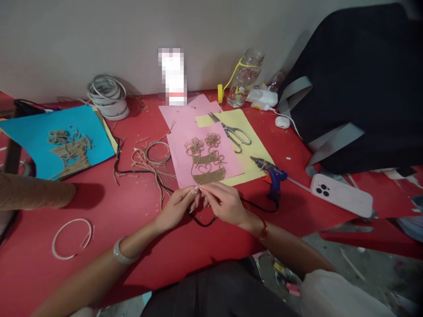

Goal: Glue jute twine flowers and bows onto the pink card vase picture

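Observation:
My left hand [176, 208] and my right hand [224, 203] meet at the fingertips just below a pink paper sheet [231, 154]. Their fingers pinch together near the sheet's lower edge, and anything held between them is too small to make out. A jute-cord picture of flowers in a vase [203, 160] is glued on the sheet, just above my fingers. A thin black cord [201, 221] loops under both hands. The blue-handled hot glue gun [273, 178] lies to the right of my right hand, on the cord's far end.
The red tabletop [49, 277] holds yellow paper [254, 169], steel scissors [234, 134], loose jute strands [148, 160], a blue sheet with a jute picture [29, 132], white rings [71, 237], a white phone [342, 196], a glass jar [244, 79] and a dark bag [350, 88].

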Available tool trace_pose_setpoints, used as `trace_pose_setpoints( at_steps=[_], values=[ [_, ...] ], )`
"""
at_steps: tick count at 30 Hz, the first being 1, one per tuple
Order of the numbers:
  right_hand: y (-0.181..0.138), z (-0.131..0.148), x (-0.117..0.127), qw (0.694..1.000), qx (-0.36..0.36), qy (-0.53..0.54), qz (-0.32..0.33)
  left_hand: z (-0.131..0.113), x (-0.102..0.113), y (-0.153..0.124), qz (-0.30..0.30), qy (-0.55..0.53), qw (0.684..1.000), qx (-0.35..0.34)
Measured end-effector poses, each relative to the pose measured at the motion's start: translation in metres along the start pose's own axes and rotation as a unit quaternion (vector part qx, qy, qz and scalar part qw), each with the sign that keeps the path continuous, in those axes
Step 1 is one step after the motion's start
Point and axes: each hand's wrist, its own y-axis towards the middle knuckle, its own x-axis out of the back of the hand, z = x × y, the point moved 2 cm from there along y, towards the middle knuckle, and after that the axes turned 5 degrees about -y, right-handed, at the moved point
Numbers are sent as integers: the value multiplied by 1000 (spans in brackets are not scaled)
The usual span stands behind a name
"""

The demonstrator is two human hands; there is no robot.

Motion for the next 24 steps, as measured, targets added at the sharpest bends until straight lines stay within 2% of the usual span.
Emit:
trace_pose_setpoints(
  at_steps=[6, 13, 17, 24],
  values=[
    [2, -7, 1, 993, -82, 85, 23, -4, 0, 0, 9, -11, 1000, 19],
    [3, -18, -2, 953, -190, 227, 74, -2, 3, -1, 14, -8, 999, 52],
    [3, -20, -3, 928, -215, 296, 76, -3, 4, 0, 23, 2, 998, 56],
    [4, -18, -2, 917, -240, 310, 76, -1, 5, 1, 33, 1, 998, 55]
  ],
)
